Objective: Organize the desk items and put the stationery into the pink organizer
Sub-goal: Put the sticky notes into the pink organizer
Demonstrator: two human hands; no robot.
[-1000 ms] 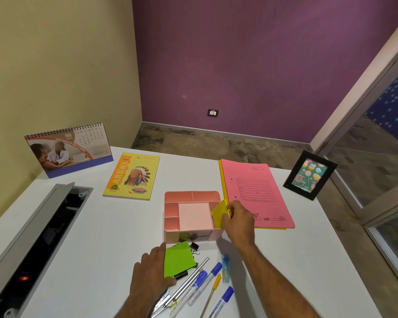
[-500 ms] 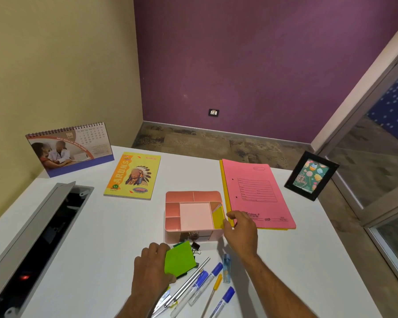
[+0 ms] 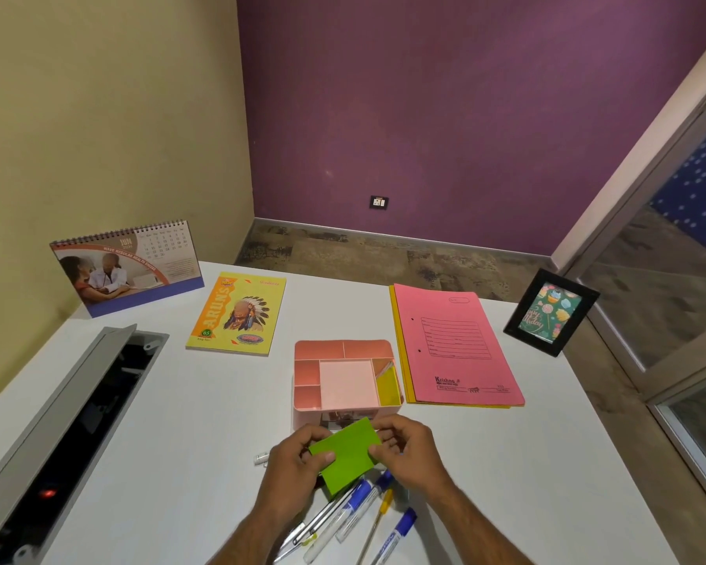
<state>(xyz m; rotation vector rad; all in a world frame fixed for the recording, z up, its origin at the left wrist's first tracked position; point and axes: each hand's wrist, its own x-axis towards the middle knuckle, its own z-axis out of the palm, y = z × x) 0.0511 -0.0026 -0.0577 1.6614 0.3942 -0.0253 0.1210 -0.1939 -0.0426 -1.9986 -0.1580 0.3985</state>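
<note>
Green sticky pad (image 3: 345, 454) pinched between left hand (image 3: 292, 468) and right hand (image 3: 408, 450); pink organizer (image 3: 345, 377) just beyond, pens (image 3: 359, 511) beneath.

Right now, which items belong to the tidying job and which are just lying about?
Job: pink organizer, green sticky notes held by left hand and right hand, yellow notes, pens.
Lying about: calendar, notebook, pink folder, photo frame.

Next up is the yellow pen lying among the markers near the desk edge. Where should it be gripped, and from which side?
Pinch the yellow pen at its bare lower barrel from above and from the right. Its top end lies under the green note pad held by both hands, and a blue-capped marker lies close on its left, while the right side looks more open.
</note>
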